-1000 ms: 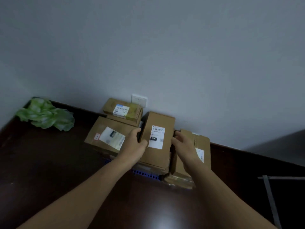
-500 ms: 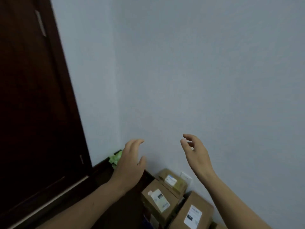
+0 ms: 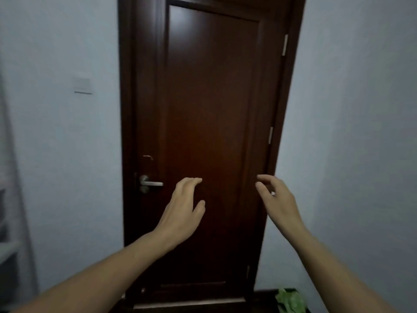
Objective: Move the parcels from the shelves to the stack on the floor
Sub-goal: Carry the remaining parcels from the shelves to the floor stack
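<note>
**Hands.** The left hand [image 3: 180, 213] and the right hand [image 3: 279, 202] are raised in front of the camera. Their palms are turned toward each other, with fingers loosely curved and thumbs held off from them. Neither grips anything; both are empty and relaxed. There is a clear gap between them. In my judgement, that spacing and the palms-in attitude suit taking a box by its two sides rather than grasping a handle or a small item.

**Task items.** No parcels are in view, and neither is the stack on the floor, so their location cannot be stated from this view. A pale upright structure [image 3: 11, 166] at the far left edge may belong to the shelves. It is too blurred to confirm.

**Surroundings.** Directly ahead stands a closed dark wooden door [image 3: 209, 109], with a metal lever handle [image 3: 151, 183] on its left side and hinges [image 3: 285, 45] on its right. The hands are in front of the door panel, to the right of the lever, and no contact with either is evident. A wall switch [image 3: 82, 85] sits on the pale wall left of the door frame. A crumpled green item [image 3: 291, 299] lies on the dark floor near the door's lower right corner.

**Assessment.** With both hands unloaded and no parcels in sight, the step in hand is judged to be a transit toward the next pick-up. Overall progress cannot be gauged from this view.
</note>
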